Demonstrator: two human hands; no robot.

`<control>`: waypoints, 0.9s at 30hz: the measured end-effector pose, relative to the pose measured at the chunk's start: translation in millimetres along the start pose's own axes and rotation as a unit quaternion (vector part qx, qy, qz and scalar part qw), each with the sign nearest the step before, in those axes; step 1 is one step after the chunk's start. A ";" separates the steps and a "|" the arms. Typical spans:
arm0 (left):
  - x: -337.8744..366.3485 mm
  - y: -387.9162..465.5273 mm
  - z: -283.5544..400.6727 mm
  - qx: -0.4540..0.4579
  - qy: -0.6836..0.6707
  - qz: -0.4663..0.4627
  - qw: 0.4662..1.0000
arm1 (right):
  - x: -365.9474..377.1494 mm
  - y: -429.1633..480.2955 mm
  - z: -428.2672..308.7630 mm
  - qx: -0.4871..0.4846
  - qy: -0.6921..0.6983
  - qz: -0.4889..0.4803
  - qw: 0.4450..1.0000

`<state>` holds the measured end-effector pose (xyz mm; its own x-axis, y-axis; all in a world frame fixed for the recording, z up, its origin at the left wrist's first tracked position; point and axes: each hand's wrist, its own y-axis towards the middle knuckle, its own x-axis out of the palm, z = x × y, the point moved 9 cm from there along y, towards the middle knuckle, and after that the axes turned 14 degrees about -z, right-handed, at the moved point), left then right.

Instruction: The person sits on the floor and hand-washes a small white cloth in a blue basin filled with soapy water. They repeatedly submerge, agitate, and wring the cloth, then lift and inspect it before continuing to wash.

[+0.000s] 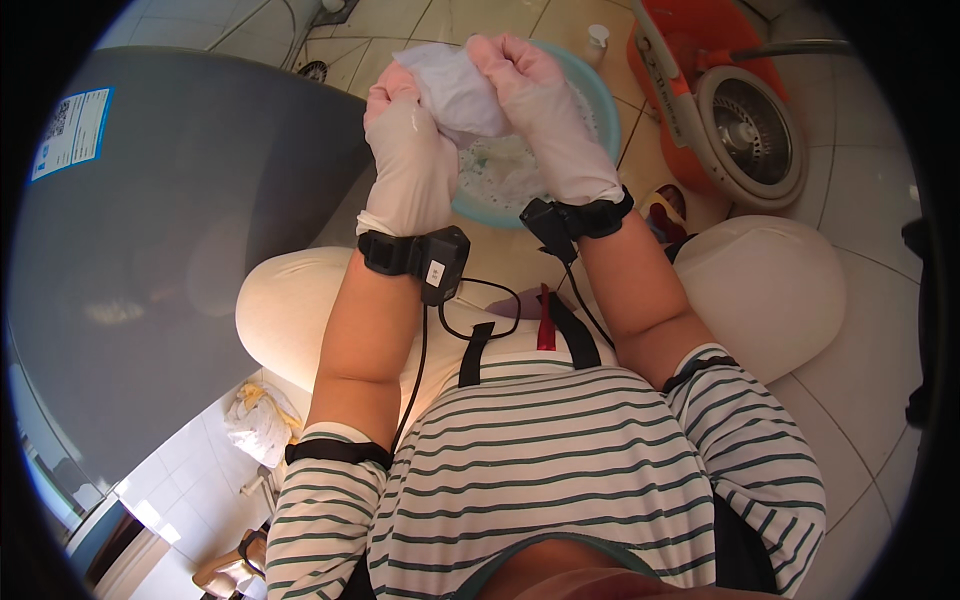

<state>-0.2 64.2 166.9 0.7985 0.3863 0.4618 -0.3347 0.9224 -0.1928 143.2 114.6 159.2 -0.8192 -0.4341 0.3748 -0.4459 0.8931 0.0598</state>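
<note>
A wet white cloth (459, 90) is stretched between my two hands above a light blue basin (611, 112). My left hand (401, 112), in a pale pink rubber glove, grips the cloth's left side. On its right side, my right hand (521, 75) holds it with curled fingers in a matching glove. Below them, the basin contains sudsy water (480, 191) and a pale, submerged cloth-like thing (506, 161). My right forearm and glove cover part of the basin. Each wrist wears a black strapped device with a cable.
A large grey appliance panel (172, 187) bearing a label stands close on the left. An orange mop bucket (679, 161) with a metal spin basket (744, 135) sits at the right. A small white-capped bottle (597, 37) stands behind the basin on the tiled floor (480, 19).
</note>
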 end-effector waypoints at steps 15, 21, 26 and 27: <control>3.9 -5.0 -44.0 -0.192 -0.062 -0.060 0.978 | -28.8 8.3 34.9 0.032 0.210 0.061 0.975; 5.9 5.6 -30.8 -0.076 -0.030 -0.095 0.992 | -37.7 11.1 38.6 0.010 0.197 0.090 0.976; 2.9 14.2 -26.5 -0.096 -0.176 -0.169 0.965 | -40.9 4.3 46.6 0.061 0.238 0.133 0.960; 1.6 14.8 -26.7 -0.104 -0.172 -0.172 0.964 | -41.8 3.4 47.6 0.065 0.250 0.140 0.956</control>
<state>9.4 78.6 141.6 0.6191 0.0670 0.7825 0.0560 0.9901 -0.1291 158.8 130.1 99.7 -0.6522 -0.0409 0.7570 -0.3024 0.9297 -0.2103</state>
